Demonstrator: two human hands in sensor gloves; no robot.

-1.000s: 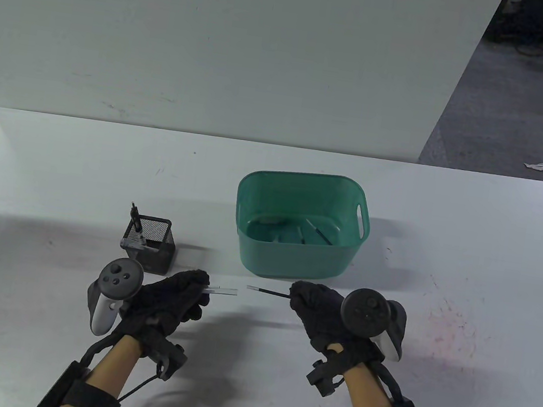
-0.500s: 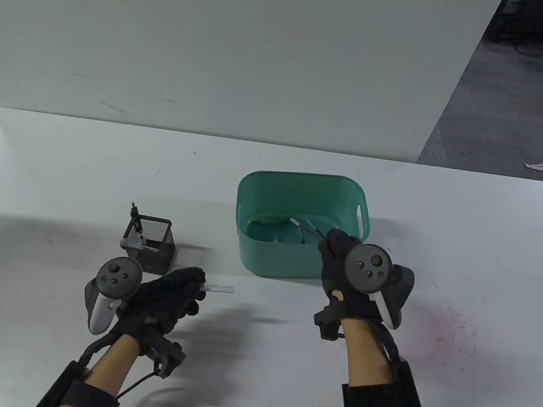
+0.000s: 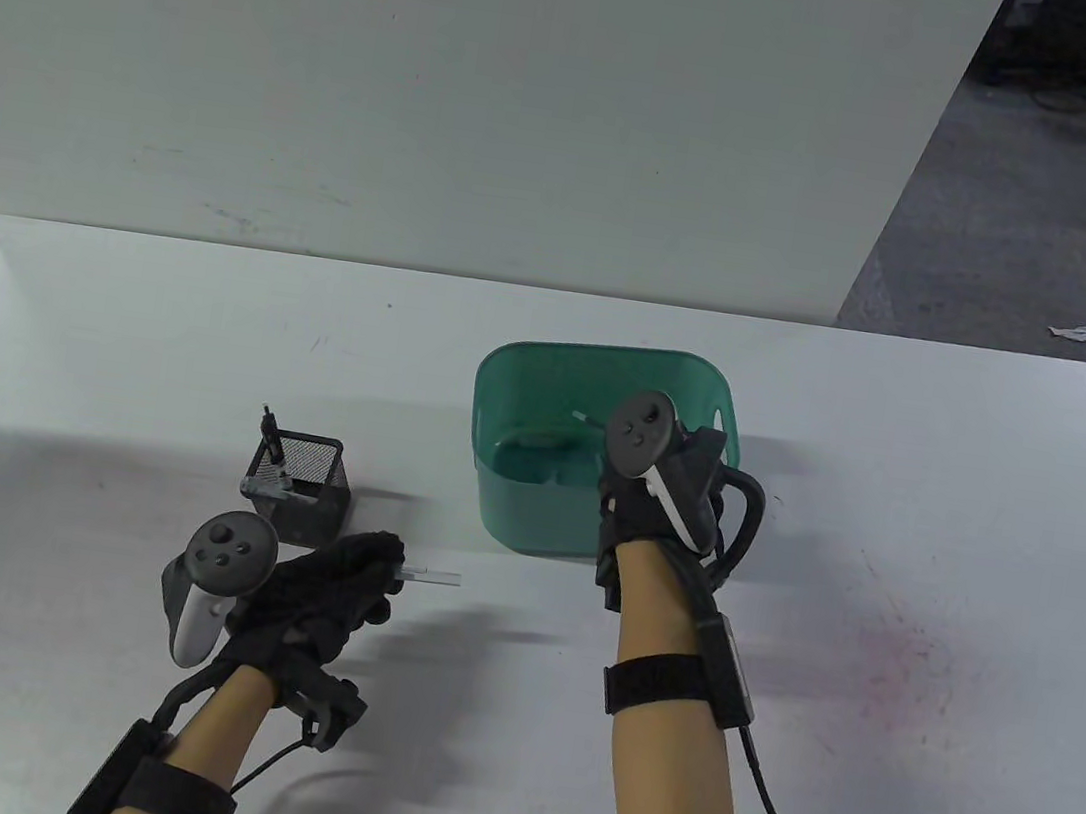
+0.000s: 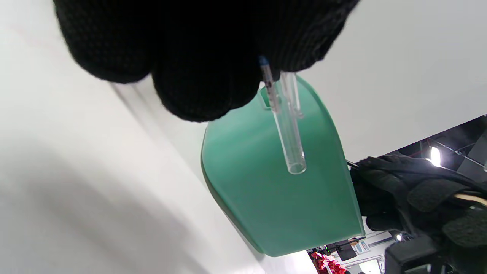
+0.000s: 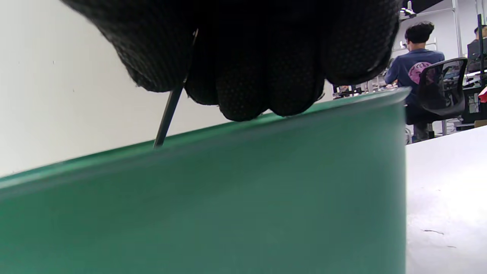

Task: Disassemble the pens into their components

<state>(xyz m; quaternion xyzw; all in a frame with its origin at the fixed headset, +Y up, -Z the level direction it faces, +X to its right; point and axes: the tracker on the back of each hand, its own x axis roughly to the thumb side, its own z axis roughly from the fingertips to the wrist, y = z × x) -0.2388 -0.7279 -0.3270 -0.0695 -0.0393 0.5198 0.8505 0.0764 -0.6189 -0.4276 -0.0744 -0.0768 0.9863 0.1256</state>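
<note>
My left hand (image 3: 368, 574) holds a clear pen barrel (image 3: 434, 576) just above the table, its open end pointing right. In the left wrist view the barrel (image 4: 291, 144) hangs from my gloved fingers (image 4: 198, 76), with a thinner piece beside it. My right hand (image 3: 627, 515) is over the green bin (image 3: 576, 533) and pinches a thin black ink refill (image 3: 585, 417). The refill's tip sticks out left over the bin's inside. In the right wrist view the refill (image 5: 169, 110) slants down behind the bin's rim (image 5: 228, 133).
A black mesh pen holder (image 3: 302, 486) with pens stands left of the bin, just beyond my left hand. Some parts lie on the bin's floor (image 3: 537, 447). A reddish stain (image 3: 893, 648) marks the table at right.
My right hand has carried the black refill from the table in front of the bin up and over the bin. My left hand with the barrel has drifted slightly left.
</note>
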